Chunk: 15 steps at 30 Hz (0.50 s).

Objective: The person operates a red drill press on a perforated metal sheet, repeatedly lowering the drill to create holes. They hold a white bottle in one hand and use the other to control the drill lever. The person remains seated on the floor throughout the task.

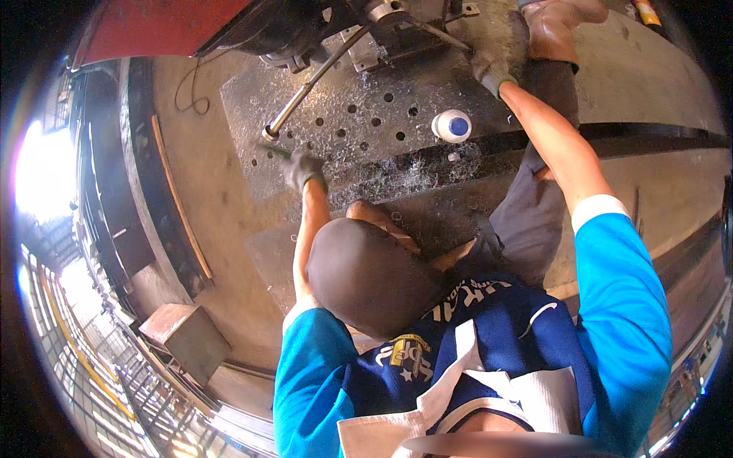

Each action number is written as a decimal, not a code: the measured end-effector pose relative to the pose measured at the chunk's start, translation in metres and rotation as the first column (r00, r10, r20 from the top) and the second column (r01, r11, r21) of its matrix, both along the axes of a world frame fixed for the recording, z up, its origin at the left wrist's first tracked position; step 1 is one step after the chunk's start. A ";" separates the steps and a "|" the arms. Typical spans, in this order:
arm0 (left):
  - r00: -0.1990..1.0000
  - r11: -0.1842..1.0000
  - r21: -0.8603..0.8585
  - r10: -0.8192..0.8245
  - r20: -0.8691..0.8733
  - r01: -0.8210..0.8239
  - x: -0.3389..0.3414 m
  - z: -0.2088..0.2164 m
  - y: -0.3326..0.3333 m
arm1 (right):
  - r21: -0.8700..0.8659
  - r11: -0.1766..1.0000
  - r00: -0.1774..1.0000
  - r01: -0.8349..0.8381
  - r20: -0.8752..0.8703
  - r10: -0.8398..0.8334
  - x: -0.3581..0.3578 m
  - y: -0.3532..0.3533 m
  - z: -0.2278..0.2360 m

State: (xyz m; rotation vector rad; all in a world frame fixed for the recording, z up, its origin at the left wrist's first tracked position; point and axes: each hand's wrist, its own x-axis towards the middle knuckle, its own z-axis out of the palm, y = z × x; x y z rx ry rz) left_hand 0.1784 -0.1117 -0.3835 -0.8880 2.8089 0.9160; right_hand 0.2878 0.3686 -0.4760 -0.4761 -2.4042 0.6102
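My left hand [306,171], in a grey glove, is just below the shiny tip of a long metal lever [313,82]. Its blurred fingers stretch toward that tip, and whether they touch it I cannot tell. Another lever [439,33] runs rightward from the same round hub [385,8] on a dark machine. Around its outer end my gloved right hand [490,70] is closed. Below the machine lies a dark steel plate [238,103] with several round holes, strewn with metal shavings. A white bottle [451,126] with a blue cap stands on it.
A red machine part [145,30] overhangs the upper left. My bent knee [370,275] is close beside the left forearm. A box-like block [183,340] and a long thin strip [179,198] lie to the left. A brown boot [551,30] is at the upper right.
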 end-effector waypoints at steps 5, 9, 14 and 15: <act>0.933 0.925 -0.119 -0.360 0.030 0.361 0.055 -0.008 -0.055 | -0.020 1.000 0.998 -0.013 0.060 0.014 -0.002 0.012 -0.015; 0.526 0.511 -0.127 -0.822 0.219 0.850 0.086 -0.035 -0.002 | 0.045 0.998 0.992 -0.046 0.121 0.040 -0.002 0.036 -0.048; 0.308 0.262 -0.209 -0.923 0.230 0.942 0.054 -0.062 0.045 | 0.893 -0.445 0.892 -0.066 -0.148 -0.428 -0.003 0.081 -0.093; 0.427 0.384 -0.198 -0.862 0.273 0.902 0.044 -0.061 0.026 | 0.999 -0.013 0.948 0.029 -0.032 -0.318 0.000 0.087 -0.101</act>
